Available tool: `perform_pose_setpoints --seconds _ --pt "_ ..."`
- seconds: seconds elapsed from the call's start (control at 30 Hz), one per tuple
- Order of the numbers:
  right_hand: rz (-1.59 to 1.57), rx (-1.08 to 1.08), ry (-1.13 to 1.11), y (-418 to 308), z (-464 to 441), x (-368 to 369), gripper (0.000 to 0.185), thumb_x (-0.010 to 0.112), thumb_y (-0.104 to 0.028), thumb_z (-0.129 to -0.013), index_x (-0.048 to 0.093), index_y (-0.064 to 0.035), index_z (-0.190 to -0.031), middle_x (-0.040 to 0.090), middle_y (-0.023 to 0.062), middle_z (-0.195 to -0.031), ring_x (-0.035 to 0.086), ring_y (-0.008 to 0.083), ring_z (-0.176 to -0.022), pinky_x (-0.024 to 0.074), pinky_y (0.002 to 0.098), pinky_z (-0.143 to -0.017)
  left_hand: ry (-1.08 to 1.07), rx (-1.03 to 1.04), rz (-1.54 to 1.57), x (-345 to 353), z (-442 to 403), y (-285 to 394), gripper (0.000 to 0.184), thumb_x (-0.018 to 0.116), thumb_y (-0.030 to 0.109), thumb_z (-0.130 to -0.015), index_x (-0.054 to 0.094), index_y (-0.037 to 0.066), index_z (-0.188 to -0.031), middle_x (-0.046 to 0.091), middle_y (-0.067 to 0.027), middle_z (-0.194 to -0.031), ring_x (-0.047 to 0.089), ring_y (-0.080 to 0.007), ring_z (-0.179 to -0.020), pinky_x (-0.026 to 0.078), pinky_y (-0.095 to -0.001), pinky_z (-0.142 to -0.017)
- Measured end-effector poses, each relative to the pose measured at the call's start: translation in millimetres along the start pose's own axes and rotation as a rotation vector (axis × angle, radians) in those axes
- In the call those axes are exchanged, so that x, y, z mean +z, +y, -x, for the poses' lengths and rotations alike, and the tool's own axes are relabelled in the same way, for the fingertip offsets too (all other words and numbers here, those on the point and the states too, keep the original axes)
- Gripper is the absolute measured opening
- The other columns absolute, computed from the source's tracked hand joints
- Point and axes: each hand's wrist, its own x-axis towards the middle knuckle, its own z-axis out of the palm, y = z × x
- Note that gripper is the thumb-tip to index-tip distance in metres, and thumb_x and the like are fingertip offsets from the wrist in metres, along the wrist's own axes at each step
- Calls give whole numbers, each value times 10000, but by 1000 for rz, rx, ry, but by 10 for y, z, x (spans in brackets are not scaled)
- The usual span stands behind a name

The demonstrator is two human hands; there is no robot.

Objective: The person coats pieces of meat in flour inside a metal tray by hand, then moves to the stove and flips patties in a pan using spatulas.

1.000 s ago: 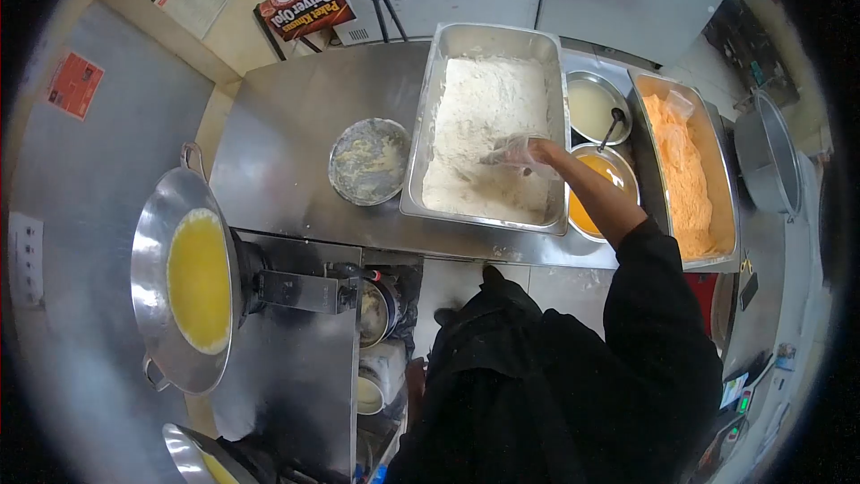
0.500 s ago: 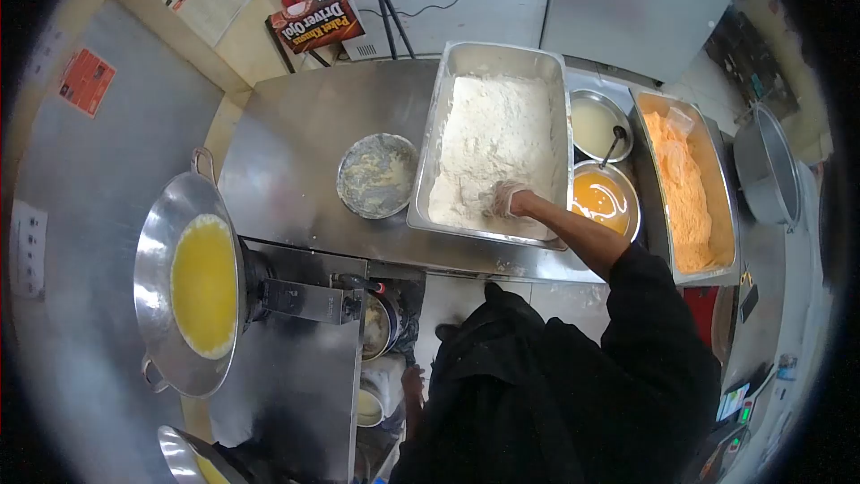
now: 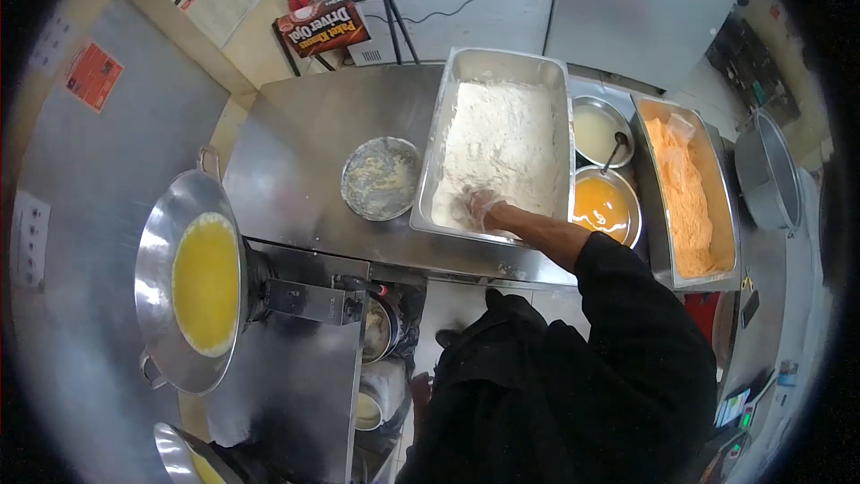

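Note:
My right hand (image 3: 485,207), in a clear plastic glove dusted white, is down in the near left corner of a deep steel tray (image 3: 571,130). White flour (image 3: 506,130) fills the tray, and the fingertips are buried in it, so what they hold is hidden. Low beside my body hangs my left hand (image 3: 421,388), partly covered by my dark clothing; its fingers are not clear. A shallow round pan (image 3: 381,177) with pale, floury residue sits left of the tray. On the right are a bowl of orange liquid (image 3: 602,206) with a ladle (image 3: 615,151) and a bowl of pale liquid (image 3: 598,130).
A long steel pan (image 3: 736,246) of orange crumbly coating stands at the far right. To the left, a wok (image 3: 152,242) holds yellow oil or liquid, with a second wok (image 3: 170,457) below it. A large grey pot (image 3: 761,170) stands beyond the orange pan.
My right hand has moved left through the flour toward the tray's near left corner. The view has shifted slightly. My left hand stays low at my side.

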Motion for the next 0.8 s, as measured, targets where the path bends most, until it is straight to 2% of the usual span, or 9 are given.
perform_pose_setpoints --seconds 0.1,0.2,0.3,0.37,0.5,0.57,0.63,0.7,0.8 --pt "56 169 -171 224 -32 -46 414 546 -379 -800 564 -48 -1048 607 219 -968 604 333 -882 466 439 -775 255 124 106 130 89 -92 128 613 140 -673 553 28 -681 580 -143 -707 573 -341 -755 440 -438 -630" --pt "205 149 -50 1023 -173 255 377 539 -379 -825 601 -44 -987 621 215 -904 611 339 -851 468 435 -766 152 74 -30 119 131 -66 163 625 139 -638 587 52 -771 595 -123 -716 572 -340 -780 442 -441 -652" --pt "-635 160 -71 894 192 -435 399 561 -412 -769 618 -45 -916 632 152 -865 598 301 -840 477 388 -729 133 148 -56 30 208 110 188 616 152 -627 605 62 -792 593 -132 -735 556 -346 -718 435 -443 -628" --pt "-273 103 -182 519 470 -925 391 562 -391 -764 646 -57 -949 633 164 -947 594 315 -893 463 387 -772 84 124 -57 53 264 127 184 609 160 -652 606 69 -811 598 -122 -742 552 -320 -694 431 -424 -604" --pt "33 301 -368 1089 822 61 399 510 -429 -836 642 -126 -1059 616 210 -1020 595 327 -944 441 405 -843 11 77 -43 65 267 115 177 596 174 -700 608 82 -851 607 -101 -754 542 -268 -644 421 -385 -556" --pt "77 82 175 396 887 -123 413 531 -403 -804 633 -95 -1060 619 212 -1005 598 317 -944 440 405 -848 -1 52 -22 55 237 102 174 589 181 -724 609 89 -871 612 -90 -761 537 -242 -620 417 -366 -532" --pt "22 246 24 353 790 -1 421 536 -388 -794 623 -76 -1063 620 211 -1001 594 314 -956 436 406 -855 11 14 20 42 188 78 172 582 188 -748 609 96 -890 616 -80 -767 533 -216 -595 412 -346 -509" --pt "-26 404 -117 439 704 71 430 541 -372 -784 612 -56 -1067 621 210 -998 589 310 -968 433 407 -861 38 -71 122 27 114 51 170 576 196 -772 610 103 -910 621 -69 -774 528 -190 -570 408 -327 -485" --pt "-116 351 -220 805 566 187 300 611 -323 -726 637 -75 -893 611 200 -972 580 322 -928 438 420 -796 91 -525 813 -31 8 30 167 566 206 -808 611 113 -940 628 -53 -783 521 -152 -533 401 -298 -449"
